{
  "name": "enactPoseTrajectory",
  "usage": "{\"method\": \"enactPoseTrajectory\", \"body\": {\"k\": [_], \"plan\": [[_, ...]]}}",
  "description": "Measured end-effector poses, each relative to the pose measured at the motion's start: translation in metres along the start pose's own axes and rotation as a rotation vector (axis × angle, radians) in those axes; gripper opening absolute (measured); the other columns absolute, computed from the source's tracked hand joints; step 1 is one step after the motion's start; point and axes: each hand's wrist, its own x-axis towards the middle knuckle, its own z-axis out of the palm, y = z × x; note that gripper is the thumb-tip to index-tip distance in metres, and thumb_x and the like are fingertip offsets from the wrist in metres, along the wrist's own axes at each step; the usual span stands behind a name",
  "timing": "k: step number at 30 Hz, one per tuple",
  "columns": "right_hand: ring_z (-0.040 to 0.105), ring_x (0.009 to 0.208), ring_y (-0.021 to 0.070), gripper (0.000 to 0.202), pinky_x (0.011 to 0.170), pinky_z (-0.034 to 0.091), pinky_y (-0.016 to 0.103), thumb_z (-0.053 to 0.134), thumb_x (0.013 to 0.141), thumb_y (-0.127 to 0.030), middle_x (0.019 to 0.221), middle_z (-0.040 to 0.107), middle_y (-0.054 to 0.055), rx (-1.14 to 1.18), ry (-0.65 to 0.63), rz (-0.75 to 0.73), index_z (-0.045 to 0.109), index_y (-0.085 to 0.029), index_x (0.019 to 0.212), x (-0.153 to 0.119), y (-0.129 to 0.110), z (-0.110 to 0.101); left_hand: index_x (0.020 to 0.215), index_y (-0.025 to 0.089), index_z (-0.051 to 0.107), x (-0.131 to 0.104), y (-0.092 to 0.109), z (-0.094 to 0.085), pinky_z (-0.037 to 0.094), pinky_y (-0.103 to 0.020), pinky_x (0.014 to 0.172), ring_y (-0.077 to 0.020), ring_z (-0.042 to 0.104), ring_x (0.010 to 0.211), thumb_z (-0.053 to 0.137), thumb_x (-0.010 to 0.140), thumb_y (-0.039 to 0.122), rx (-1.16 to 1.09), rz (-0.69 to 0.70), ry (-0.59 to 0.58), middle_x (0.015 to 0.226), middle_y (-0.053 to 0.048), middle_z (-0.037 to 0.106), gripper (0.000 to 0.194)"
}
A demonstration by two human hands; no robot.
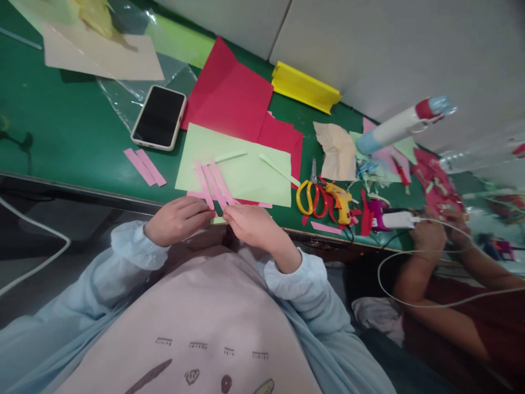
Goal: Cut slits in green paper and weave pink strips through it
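At the table's front edge, my left hand and my right hand are close together. Between their fingertips shows a short light green paper strip, pinched from both sides; part of it is hidden by the fingers. Just beyond them, pink paper strips lie on a pale green sheet, their near ends close to my fingers. Two more pink strips rest on the table left of the sheet. Narrow green strips lie on the sheet too.
A phone and red paper lie behind. Scissors, a yellow glue gun and a bottle stand or lie to the right. A co-worker's hands and a white cable are at far right.
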Motion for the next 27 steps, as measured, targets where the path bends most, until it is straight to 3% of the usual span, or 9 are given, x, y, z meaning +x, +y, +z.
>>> {"method": "enactPoseTrajectory", "body": {"k": [18, 27], "plan": [[0.065, 0.084, 0.0195, 0.028, 0.06, 0.033, 0.029, 0.034, 0.101, -0.026, 0.101, 0.072, 0.007, -0.033, -0.016, 0.034, 0.061, -0.018, 0.103, 0.0021, -0.0046, -0.0021, 0.106, 0.018, 0.065, -0.002, -0.0054, -0.0002, 0.06, -0.033, 0.08, -0.0187, 0.07, 0.089, 0.058, 0.091, 0.018, -0.025, 0.04, 0.032, 0.093, -0.006, 0.074, 0.017], [0.068, 0.083, 0.0225, 0.027, 0.061, 0.041, 0.03, 0.036, 0.099, -0.023, 0.098, 0.073, 0.009, -0.116, 0.016, 0.023, 0.062, -0.019, 0.104, 0.0096, -0.0071, -0.001, 0.106, 0.018, 0.065, -0.0028, -0.006, -0.0012, 0.059, -0.033, 0.082, -0.0186, 0.07, 0.089, 0.055, 0.09, 0.016, -0.046, 0.02, 0.022, 0.094, -0.008, 0.073, 0.019]]}}
